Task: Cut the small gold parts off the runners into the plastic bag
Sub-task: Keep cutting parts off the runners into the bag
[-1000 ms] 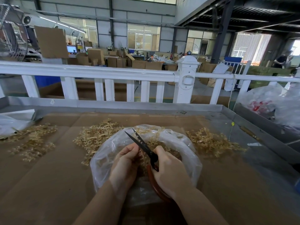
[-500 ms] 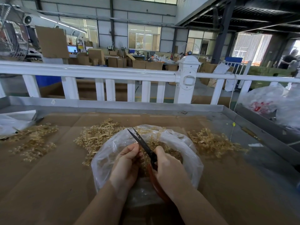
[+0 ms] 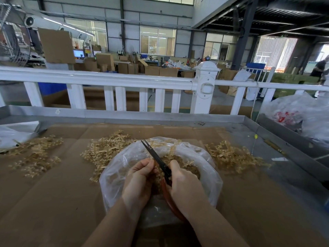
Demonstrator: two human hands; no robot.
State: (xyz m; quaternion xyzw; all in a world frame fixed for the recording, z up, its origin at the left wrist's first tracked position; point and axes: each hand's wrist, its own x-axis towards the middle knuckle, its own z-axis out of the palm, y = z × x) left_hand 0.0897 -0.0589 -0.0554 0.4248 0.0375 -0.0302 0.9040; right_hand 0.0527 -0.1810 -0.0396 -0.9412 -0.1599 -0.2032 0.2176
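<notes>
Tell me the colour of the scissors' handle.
Reddish brown, under the right hand; the scissors have dark blades. Seen best in the head view.

A white railing with a capped post crosses the view behind a metal-rimmed table lined with brown cardboard. Beyond it opens a factory hall — grey panelled walls, dark steel columns and an overhead deck at the upper right. Daylight enters through wide windows in the far wall and a bright opening at the right. Cardboard boxes are stacked across the middle ground, with a lit monitor among them. A caged fan stands at the left — a blue bin shows below the rail.
</notes>
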